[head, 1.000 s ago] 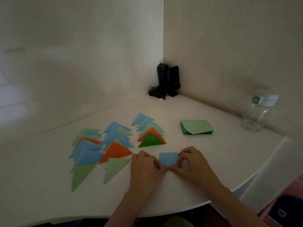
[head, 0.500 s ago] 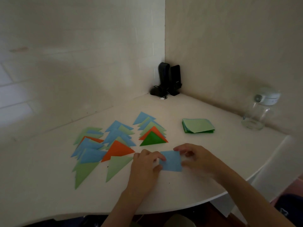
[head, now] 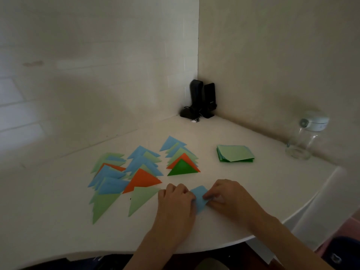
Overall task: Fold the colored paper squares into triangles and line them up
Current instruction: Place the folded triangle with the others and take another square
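Observation:
A light blue paper square lies on the white table near the front edge, turned so one corner points away from me. My left hand presses its left side and my right hand pinches its right side. Several folded triangles in blue, light green, orange and dark green lie in three overlapping rows: a left row, a middle row and a right row. A stack of unfolded green squares sits to the right of the rows.
Two black upright devices with a cable stand in the wall corner. A clear glass jar with a white lid stands at the far right by the wall. The table's curved front edge runs just below my wrists.
The blue square has turned from lying flat-sided between my hands to corner-up. Both hands have closed in on it again after the right hand drew apart.

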Motion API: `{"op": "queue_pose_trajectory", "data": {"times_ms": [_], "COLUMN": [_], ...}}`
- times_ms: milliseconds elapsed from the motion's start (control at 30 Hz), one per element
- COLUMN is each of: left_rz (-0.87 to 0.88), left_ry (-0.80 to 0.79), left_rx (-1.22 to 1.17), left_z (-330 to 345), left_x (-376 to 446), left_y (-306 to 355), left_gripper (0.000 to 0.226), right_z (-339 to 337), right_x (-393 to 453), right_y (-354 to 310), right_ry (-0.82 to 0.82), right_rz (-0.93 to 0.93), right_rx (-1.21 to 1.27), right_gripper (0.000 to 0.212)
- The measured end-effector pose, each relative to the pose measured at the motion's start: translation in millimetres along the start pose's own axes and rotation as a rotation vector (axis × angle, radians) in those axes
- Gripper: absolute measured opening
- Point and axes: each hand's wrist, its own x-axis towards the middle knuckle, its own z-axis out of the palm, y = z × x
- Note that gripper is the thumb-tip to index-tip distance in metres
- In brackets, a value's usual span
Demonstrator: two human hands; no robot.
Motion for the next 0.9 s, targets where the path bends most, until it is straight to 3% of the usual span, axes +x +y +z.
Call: {"op": "queue_pose_trajectory", "data": {"times_ms": [100,200,367,600,733,900], "left_rz": [-0.017,-0.022,0.01,0.008,-0.109,-0.271], "left_ry": [-0.017,-0.123,-0.034,-0.017,0.106,0.097], "left_rx": [0.018,0.009,-0.102,-0.227,-0.211,-0.251], "left_z": [-0.4,-2.8,2.0,4.2,6.7,8.6], "left_x": [-3.6,-3.2,-4.8,0.4,-2.1,1.6], "left_y": [4.9,4.2,-11.0,-29.4,-34.8,-31.9], "left_gripper": [0.032,0.053,0.025,0.033,0.009,0.022], "right_z": [8.1,14.3,17.1,22.2,26.9,30.1], "right_x": [-9.9,-10.8,-6.4,-7.2,-7.0,-0.8], "right_y": [-2.9,-7.0,-4.6,8.6,12.4,11.6], "right_ry": [0.067,0.096,0.142,0.187,0.242,0.272], "right_rz": [0.077,0.07,0.003,-0.011,0.022,0.113], "right_rx": [0.004,0.008,0.097,0.108,0.127,0.17], "right_gripper": [0.044,0.036,0.04,0.038,0.039,0.044]}}
